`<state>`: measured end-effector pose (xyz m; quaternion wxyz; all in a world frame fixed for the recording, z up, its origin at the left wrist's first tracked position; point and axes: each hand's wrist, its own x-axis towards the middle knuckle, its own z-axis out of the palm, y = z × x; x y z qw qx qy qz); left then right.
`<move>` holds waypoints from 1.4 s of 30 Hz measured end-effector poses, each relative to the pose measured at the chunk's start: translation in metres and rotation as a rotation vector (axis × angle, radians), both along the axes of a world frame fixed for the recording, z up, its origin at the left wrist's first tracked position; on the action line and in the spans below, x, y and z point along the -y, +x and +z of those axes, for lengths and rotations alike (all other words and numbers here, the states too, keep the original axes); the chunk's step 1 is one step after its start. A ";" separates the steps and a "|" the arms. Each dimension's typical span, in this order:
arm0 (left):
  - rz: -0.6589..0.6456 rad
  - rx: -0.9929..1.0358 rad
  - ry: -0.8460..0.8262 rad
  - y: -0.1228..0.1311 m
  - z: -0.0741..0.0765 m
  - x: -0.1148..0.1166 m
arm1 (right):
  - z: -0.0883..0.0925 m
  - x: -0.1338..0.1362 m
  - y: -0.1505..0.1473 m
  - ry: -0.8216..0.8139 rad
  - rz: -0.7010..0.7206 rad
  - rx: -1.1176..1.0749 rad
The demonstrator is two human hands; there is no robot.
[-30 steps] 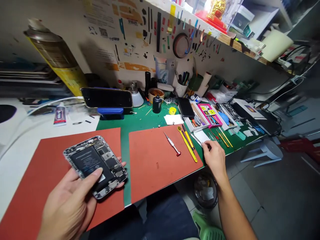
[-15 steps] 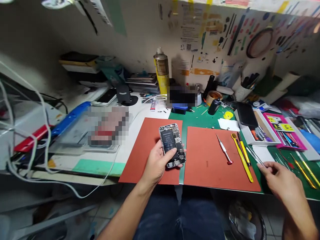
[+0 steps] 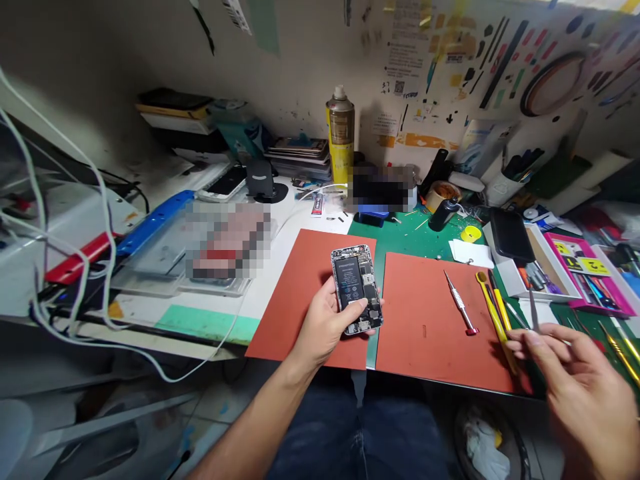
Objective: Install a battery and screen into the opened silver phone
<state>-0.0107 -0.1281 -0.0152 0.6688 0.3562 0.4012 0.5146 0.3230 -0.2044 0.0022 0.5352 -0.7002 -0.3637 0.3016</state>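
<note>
My left fingers [image 3: 358,309] clasp an opened phone [image 3: 349,277] over a mat [image 3: 295,303] edge; right fingers [image 3: 536,345] pinch a tool [image 3: 533,309] near a filled white box [image 3: 501,273].

A slim metal tool [image 3: 534,313] has been raised from the tabletop [image 3: 423,244] beside the white paper [image 3: 546,313] and is now pinched in the right hand [image 3: 575,380], pointed upward. Its fingertips have been brought over the near end of the yellow tool [image 3: 492,313]. The opened phone [image 3: 349,280] is held farther from the camera; by a leftward turn, white cables [image 3: 104,200] have been brought into view.
</note>
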 end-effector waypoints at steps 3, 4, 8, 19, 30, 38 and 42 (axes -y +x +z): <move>-0.006 -0.007 0.014 0.000 -0.001 0.000 | 0.005 -0.014 -0.056 0.044 0.191 -0.161; -0.007 -0.007 0.017 0.000 -0.002 0.000 | 0.006 -0.020 -0.073 0.061 0.234 -0.197; -0.010 -0.014 0.022 0.001 -0.001 -0.001 | 0.005 -0.043 -0.129 0.002 0.413 -0.313; 0.011 -0.029 0.006 0.004 0.006 -0.001 | -0.005 -0.067 -0.170 -0.059 0.494 -0.345; -0.009 -0.081 0.005 0.003 0.007 0.000 | -0.006 -0.068 -0.171 -0.072 0.463 -0.429; 0.003 -0.112 0.010 0.003 0.010 0.000 | -0.009 -0.066 -0.173 -0.081 0.432 -0.388; 0.009 -0.132 -0.015 0.004 0.011 -0.001 | -0.009 -0.064 -0.175 -0.078 0.416 -0.409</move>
